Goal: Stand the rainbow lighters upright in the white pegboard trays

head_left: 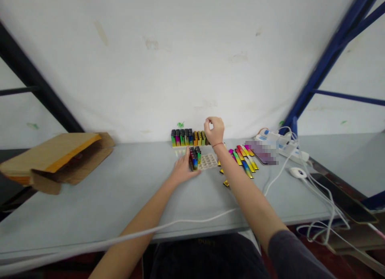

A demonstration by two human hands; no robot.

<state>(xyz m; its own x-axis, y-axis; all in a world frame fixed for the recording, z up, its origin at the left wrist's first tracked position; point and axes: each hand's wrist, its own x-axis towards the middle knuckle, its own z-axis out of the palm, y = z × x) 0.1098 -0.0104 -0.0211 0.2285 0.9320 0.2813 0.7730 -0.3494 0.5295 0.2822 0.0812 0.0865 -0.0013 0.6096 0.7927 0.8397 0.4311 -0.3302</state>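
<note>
My left hand [181,169] is around the left end of a pale lighter tray [207,161], its thumb along the front edge and a finger up the left side. Colourful lighters [195,158] with black tops stand upright in the tray's left part; round holes show at its right. Above and behind the tray, my right hand [215,130] is raised with thumb and forefinger curled together in a pinch; whatever they hold, if anything, I cannot make out. Loose lighters [243,156] in several colours lie on the table beside my right forearm.
Against the wall, a second row of upright lighters [182,138] continues into yellow ones [199,138]. A phone [262,152], power strips [281,144] and white cables are at the right. An opened cardboard box [57,158] lies left. One cable [192,221] crosses the front edge.
</note>
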